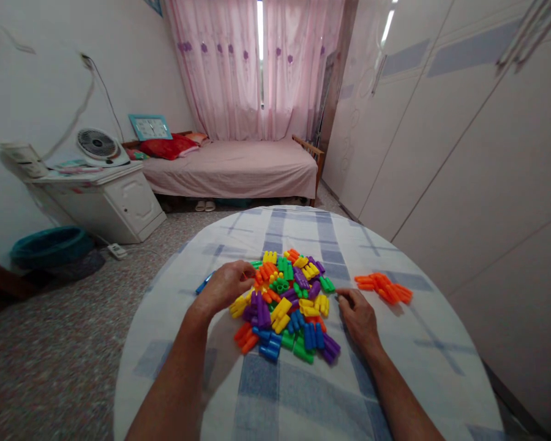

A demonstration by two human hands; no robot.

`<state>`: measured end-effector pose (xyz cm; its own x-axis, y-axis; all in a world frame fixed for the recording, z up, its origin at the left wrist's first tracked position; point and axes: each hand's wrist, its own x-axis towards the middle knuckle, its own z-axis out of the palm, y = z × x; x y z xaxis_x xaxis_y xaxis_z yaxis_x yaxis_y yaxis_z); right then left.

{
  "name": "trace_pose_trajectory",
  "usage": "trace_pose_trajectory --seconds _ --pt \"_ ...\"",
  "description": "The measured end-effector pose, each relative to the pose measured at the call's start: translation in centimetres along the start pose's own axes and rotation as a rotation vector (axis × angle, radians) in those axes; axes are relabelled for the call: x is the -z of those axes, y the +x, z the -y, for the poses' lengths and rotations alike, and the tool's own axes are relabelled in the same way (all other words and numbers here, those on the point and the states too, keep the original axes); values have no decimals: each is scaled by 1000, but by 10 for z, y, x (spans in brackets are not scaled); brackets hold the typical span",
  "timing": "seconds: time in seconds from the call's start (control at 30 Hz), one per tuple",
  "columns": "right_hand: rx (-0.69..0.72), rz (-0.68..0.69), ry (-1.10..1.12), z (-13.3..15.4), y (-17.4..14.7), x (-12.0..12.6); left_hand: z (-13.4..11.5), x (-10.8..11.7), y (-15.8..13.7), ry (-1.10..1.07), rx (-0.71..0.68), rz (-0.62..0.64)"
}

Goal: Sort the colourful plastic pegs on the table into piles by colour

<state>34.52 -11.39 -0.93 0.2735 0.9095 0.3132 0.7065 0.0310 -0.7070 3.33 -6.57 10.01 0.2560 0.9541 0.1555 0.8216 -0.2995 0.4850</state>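
Plastic building pieces, moulded like joined tubes, sit in a mixed-colour pile (282, 309) mid-table on the checked tablecloth (303, 404); look light, stiff, likely hollow, smooth enough to slip a bit, probably not fragile. Best hold: pinch across the outer sides of one piece, thumb opposite index; loose neighbours would likely shift or roll if nudged. Left hand (227, 282) is at the pile's left edge, fingers bent inward with the tips close together beside the orange pieces (267, 271); can't tell if a piece is pinched, fingertips partly hidden. A blue piece (204, 283) lies apart from the pile on that hand's outer side, partly covered by it. Right hand (359, 315) rests near the pile's right edge, fingers half curled, index reaching toward the green piece (327, 284); contact or tiny gap, can't tell. No piece visible in its grasp, but the palm side is hidden, so not certain. Orange cluster (384, 288) lies separate, beyond the right hand to its right, well clear of the pile, untouched by fingers.
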Motion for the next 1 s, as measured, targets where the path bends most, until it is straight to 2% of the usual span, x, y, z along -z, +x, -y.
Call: trace_pose_trajectory --seconds 0.1,0.13,0.33,0.5,0.6,0.7,0.87,0.93,1.0 --pt "-2 -11 5 -1 0 0 -15 -9 -4 47 -88 191" --pt "-1 -13 7 -1 0 0 -18 -13 -5 69 -87 215" --pt "0 -8 1 0 0 0 -34 -20 -10 111 -148 290" --pt "-3 -8 -9 2 0 0 -61 -23 -25 94 -320 336" --pt "6 -14 -6 3 1 0 -81 -38 -41 104 -474 345" --pt "20 -21 0 2 1 -1 -95 -65 -54 151 -595 302" --pt "47 -19 9 -1 1 -2 -103 -106 -62 290 -524 213" --pt "47 -17 8 -2 1 -2 -104 -108 -63 294 -517 204" --pt "41 -19 10 -2 1 -2 -101 -101 -63 249 -525 187"
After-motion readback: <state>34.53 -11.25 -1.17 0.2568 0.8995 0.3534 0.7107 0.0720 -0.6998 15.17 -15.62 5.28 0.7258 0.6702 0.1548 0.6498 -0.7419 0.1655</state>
